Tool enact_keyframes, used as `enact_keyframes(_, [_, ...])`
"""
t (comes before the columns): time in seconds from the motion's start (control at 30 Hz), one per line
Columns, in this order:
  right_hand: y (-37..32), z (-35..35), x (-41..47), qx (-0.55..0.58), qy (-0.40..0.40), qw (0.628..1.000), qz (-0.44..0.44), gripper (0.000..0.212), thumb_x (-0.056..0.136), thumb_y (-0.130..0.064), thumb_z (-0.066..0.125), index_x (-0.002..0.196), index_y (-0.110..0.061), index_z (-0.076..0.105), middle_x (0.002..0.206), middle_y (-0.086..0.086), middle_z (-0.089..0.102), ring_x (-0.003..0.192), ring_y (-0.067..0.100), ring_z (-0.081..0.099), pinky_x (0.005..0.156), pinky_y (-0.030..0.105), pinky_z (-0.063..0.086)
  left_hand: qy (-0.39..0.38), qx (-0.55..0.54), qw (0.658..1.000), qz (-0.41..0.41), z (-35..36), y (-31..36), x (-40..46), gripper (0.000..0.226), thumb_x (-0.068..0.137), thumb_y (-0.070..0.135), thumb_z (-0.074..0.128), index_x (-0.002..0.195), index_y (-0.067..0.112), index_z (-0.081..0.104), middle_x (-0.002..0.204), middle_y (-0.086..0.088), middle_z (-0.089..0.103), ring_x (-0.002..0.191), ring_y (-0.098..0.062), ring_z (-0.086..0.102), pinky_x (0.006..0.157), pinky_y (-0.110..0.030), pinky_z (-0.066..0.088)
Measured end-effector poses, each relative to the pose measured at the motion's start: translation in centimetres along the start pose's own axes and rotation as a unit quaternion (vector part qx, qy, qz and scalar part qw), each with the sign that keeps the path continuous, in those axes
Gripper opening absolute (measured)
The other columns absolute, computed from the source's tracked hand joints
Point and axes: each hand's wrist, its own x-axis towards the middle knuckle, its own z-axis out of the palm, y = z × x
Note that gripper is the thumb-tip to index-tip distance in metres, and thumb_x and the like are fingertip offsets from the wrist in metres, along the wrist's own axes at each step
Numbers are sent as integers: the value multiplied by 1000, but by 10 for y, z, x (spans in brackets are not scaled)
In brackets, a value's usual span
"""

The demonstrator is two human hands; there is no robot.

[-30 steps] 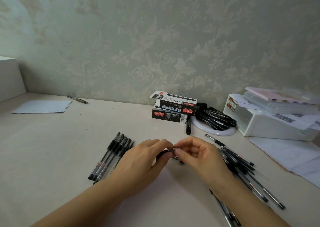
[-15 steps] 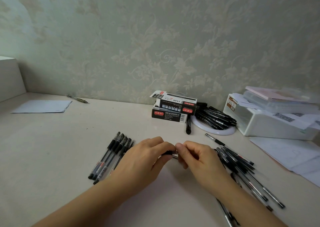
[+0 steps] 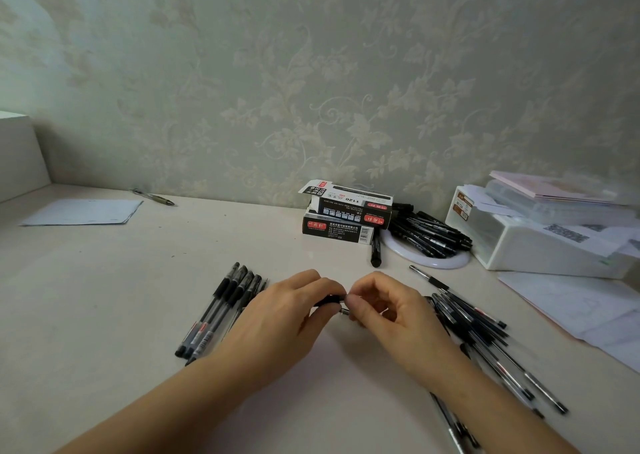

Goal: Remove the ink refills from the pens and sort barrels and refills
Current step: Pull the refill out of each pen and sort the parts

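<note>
Both hands meet over the middle of the table (image 3: 104, 280), working one pen (image 3: 329, 299). Left hand (image 3: 284, 318) has its fingers curled round the pen's dark grip end. Right hand (image 3: 391, 309) pinches the small metal tip end between thumb and forefinger, other fingers curled under. Compared with half a second ago the hands sit at almost the same spot; the right hand's knuckles have lifted a little and its pinch looks tighter at the tip, and less of the pen shows between the hands. Whether the tip is unscrewed cannot be told.

Row of pens (image 3: 221, 311) lies side by side just left of the left hand, same as before. Loose heap of pens (image 3: 485, 335) lies right of the right hand, unchanged. Two stacked pen boxes (image 3: 346, 216) stand at the wall, a white ring (image 3: 429, 263) with black markers beside them, white bin (image 3: 540, 245) far right, paper sheet (image 3: 83, 212) far left.
</note>
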Motion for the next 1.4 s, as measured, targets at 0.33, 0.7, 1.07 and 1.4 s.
enact_keyframes(0.33, [2, 0, 0, -11, 2, 1000, -3, 29, 91, -51, 53, 78, -29, 65, 75, -8, 69, 72, 9, 63, 71, 30, 52, 9, -1, 1000, 23, 1, 1, 1, 15, 95, 30, 53, 105, 29, 64, 86, 17, 55, 75, -4, 52, 66, -25, 46])
enact_keyframes(0.7, [1, 0, -1, -23, -2, 1000, -7, 28, 96, -43, 52, 75, -27, 64, 70, -7, 68, 63, 1, 57, 62, 19, 45, 20, -5, 999, 30, 0, 0, 3, 8, 92, 27, 60, 98, 27, 64, 87, 16, 57, 76, -7, 55, 65, -29, 49])
enact_keyframes(1.07, [-1, -1, -1, -12, -21, 1000, -16, 30, 98, -39, 51, 76, -22, 63, 68, 1, 61, 62, 9, 52, 60, 24, 43, 24, -6, 999, 29, -1, 3, 3, 7, 91, 27, 62, 96, 26, 67, 86, 14, 59, 76, -7, 56, 65, -31, 49])
enact_keyframes(1.4, [-2, -3, 0, -7, 9, 1000, -16, 19, 95, -34, 58, 77, -31, 64, 66, -12, 62, 65, 2, 55, 66, 25, 47, 35, 4, 999, 8, -3, 1, 4, 24, 94, 37, 49, 98, 25, 70, 80, 14, 61, 71, -7, 54, 62, -25, 44])
